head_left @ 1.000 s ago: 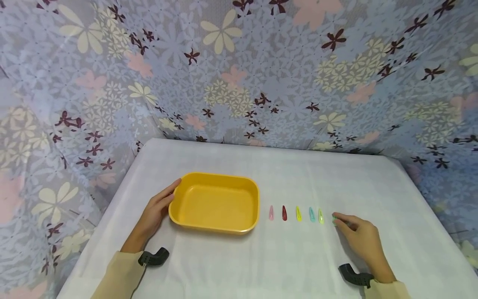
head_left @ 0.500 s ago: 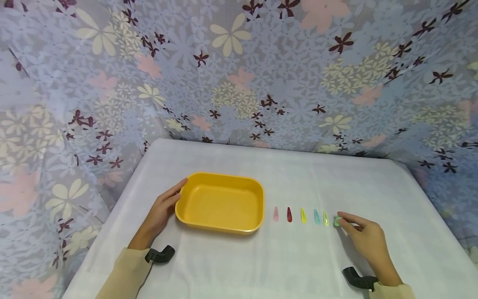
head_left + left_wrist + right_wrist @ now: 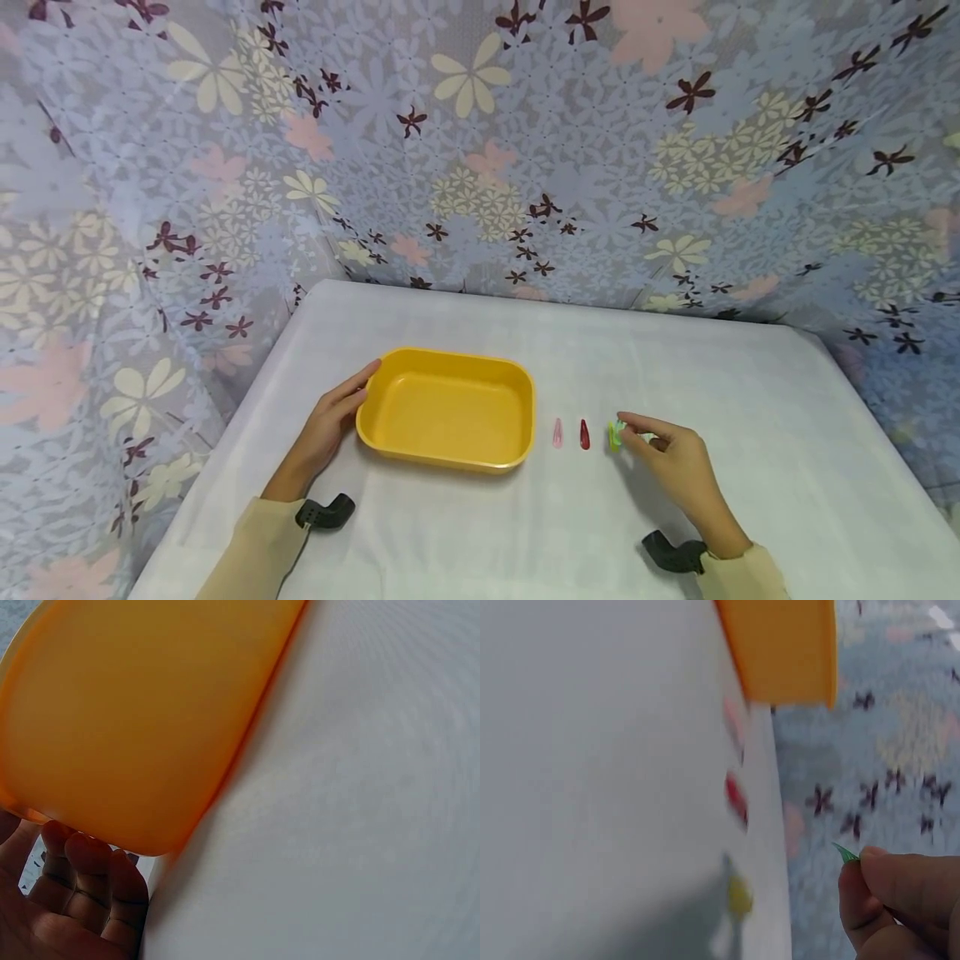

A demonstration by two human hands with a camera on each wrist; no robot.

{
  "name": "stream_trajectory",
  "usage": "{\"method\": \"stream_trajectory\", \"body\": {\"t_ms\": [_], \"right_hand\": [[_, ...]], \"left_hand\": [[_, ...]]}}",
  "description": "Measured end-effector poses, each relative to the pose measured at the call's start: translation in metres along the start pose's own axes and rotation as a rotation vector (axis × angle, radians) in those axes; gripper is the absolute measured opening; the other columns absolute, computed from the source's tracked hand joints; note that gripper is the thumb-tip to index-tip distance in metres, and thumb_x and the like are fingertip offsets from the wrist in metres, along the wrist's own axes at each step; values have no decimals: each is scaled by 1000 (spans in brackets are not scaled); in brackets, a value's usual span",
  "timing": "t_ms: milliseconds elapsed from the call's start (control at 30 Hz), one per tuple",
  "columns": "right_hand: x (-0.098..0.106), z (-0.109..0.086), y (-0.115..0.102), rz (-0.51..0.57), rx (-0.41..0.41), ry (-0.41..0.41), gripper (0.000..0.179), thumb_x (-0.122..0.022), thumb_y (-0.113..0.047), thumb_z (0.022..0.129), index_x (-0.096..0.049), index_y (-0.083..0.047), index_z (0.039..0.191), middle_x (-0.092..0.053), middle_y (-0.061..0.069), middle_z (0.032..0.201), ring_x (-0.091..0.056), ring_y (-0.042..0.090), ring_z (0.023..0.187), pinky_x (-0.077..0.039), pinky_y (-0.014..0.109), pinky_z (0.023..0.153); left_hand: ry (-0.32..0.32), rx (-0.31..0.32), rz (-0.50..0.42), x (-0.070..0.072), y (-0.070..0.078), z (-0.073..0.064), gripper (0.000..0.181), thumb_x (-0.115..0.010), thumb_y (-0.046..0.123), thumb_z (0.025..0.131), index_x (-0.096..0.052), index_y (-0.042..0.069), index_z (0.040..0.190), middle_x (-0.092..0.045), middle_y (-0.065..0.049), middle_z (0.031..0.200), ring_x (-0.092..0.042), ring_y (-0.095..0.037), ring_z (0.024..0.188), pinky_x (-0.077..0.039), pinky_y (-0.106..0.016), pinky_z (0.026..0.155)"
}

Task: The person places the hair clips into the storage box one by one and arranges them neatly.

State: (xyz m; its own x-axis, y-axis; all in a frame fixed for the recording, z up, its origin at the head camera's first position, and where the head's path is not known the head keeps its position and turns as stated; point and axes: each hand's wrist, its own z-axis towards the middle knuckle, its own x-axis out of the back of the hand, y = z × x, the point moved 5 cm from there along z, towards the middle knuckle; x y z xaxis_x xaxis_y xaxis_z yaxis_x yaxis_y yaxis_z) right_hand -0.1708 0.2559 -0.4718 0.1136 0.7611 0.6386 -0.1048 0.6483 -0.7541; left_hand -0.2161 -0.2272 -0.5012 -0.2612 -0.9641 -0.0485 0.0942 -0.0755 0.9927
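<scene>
My right hand [image 3: 671, 458] pinches a small green snap hair clip [image 3: 846, 853] between thumb and fingertips, raised over the row of clips. Just left of the fingertips lies a yellow hair clip [image 3: 612, 437], partly overlapped in the head view. Farther left are a red hair clip [image 3: 584, 434] and a pink hair clip [image 3: 557, 433]. The hand hides the part of the row to the right of the yellow clip. A yellow rectangular tray [image 3: 446, 417] holds nothing. My left hand [image 3: 326, 429] rests against its left side, fingertips [image 3: 129, 874] touching the outer wall.
A white cloth covers the table [image 3: 465, 533]. Floral fabric [image 3: 480, 167] hangs behind it and along the sides. Each wrist bears a black camera mount, one on the left wrist [image 3: 326, 512] and one on the right.
My right hand has lifted the green hair clip from the right end of the row and carried it left over the other clips. The left hand stays at the tray.
</scene>
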Motion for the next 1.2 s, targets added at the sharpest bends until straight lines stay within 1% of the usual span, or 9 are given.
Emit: {"method": "stream_trajectory", "body": {"t_ms": [200, 300, 467, 567, 700, 800, 1000, 1100, 1200], "right_hand": [[-20, 9, -30, 112, 51, -31, 31, -76, -30, 94, -77, -14, 121, -73, 3, 101, -37, 6, 47, -33, 25, 41], [-30, 12, -41, 163, 40, -44, 32, -77, -31, 94, -77, -15, 121, -72, 3, 98, -35, 8, 46, -30, 24, 42], [-47, 17, -61, 232, 15, -70, 29, -77, -28, 94, -77, -17, 121, -72, 4, 95, -42, 14, 47, -29, 23, 42], [-59, 21, -79, 246, 36, -92, 27, -77, -24, 94, -77, -15, 120, -72, 2, 96, -47, 17, 47, -32, 23, 42], [-78, 27, -111, 239, 103, -137, 27, -76, -21, 94, -77, -13, 120, -72, -1, 97, -42, 15, 46, -32, 22, 42], [-89, 27, -131, 248, 149, -160, 25, -77, -19, 94, -78, -15, 118, -72, -3, 95, -33, 10, 46, -27, 21, 42], [-112, 24, -159, 272, 167, -214, 23, -77, -21, 93, -79, -19, 117, -72, -9, 93, -31, 10, 44, -24, 21, 42], [-127, 26, -174, 266, 182, -258, 23, -77, -20, 93, -79, -16, 117, -72, -11, 91, -33, 10, 45, -24, 20, 43], [-146, 29, -188, 244, 203, -314, 25, -77, -20, 93, -79, -13, 117, -72, -12, 91, -37, 11, 49, -26, 20, 45]], "left_hand": [[-3, 0, -13, 1, -1, 0, 50, -45, 24, 111, -39, 7, 157, -31, -6, 165, -24, -24, 153, -35, -20, 112], [1, 3, -17, 0, -2, 1, 51, -46, 25, 110, -39, 7, 157, -31, -6, 165, -24, -24, 153, -35, -20, 112], [9, 1, -8, -1, -3, 1, 51, -47, 24, 110, -39, 5, 157, -32, -7, 165, -25, -25, 152, -35, -21, 112], [15, -13, 2, -1, -1, 1, 51, -47, 23, 110, -40, 4, 156, -32, -8, 165, -26, -25, 152, -35, -20, 112], [27, -20, 3, 1, -1, 1, 50, -47, 22, 110, -40, 3, 156, -33, -9, 164, -27, -25, 152, -35, -19, 111], [15, -12, 3, -2, -2, 4, 50, -47, 22, 110, -40, 3, 156, -33, -9, 164, -26, -24, 152, -35, -18, 112], [3, -13, 16, -6, -1, 8, 51, -49, 23, 109, -42, 5, 156, -35, -7, 163, -28, -22, 151, -34, -19, 112], [11, -18, 22, -4, 0, 6, 51, -49, 24, 109, -42, 6, 156, -35, -7, 163, -28, -22, 151, -34, -18, 112], [30, -21, 26, 2, 1, -1, 51, -49, 24, 109, -41, 5, 156, -34, -9, 164, -28, -22, 151, -34, -17, 112]]}}
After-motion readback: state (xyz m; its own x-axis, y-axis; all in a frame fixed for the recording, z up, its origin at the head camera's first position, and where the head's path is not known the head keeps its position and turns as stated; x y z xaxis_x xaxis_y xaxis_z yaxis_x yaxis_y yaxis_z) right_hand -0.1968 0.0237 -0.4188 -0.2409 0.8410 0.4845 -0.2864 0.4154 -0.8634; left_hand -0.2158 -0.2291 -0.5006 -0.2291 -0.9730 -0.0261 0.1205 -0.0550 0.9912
